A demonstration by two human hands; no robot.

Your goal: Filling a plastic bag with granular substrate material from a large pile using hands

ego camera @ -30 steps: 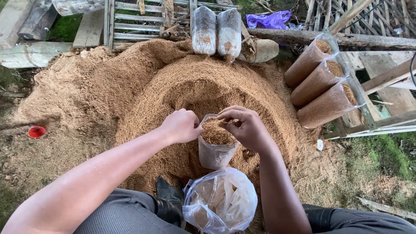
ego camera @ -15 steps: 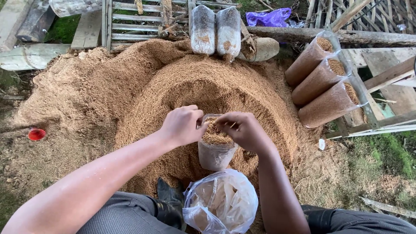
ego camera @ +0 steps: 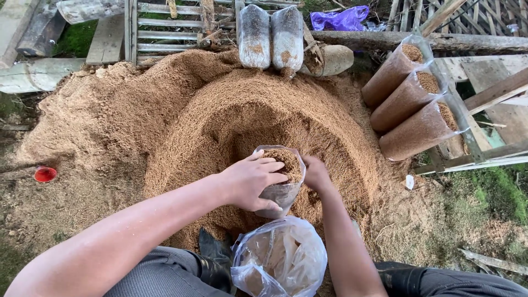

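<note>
A small clear plastic bag packed with tan sawdust [ego camera: 281,177] was held upright in a hollow scooped into the front of a broad heap of light brown sawdust [ego camera: 165,126]. The left hand [ego camera: 250,181] was wrapped around the near side of the bag, its fingers curled over the open rim and grasping the plastic. The right hand [ego camera: 317,173] was set against the bag's far side at the rim; its fingers were hidden behind the bag, so it could not be told whether they were clenched on the plastic or only pressed to it.

Just below the held bag, between the person's knees, a bundle of crumpled clear plastic bags [ego camera: 280,258] was seen, with a dark boot [ego camera: 212,258] just beside it.

At the far edge of the heap, two filled bags of sawdust with cloudy plastic walls [ego camera: 270,36] were stood upright side by side, touching. To the right, three filled cylindrical bags [ego camera: 410,104] were laid tilted in a row against a weathered wooden frame [ego camera: 495,93]. A purple plastic sheet [ego camera: 341,19] was lying behind a log at the top, and a small red cap [ego camera: 45,174] was lying on the ground well apart to the left.
</note>
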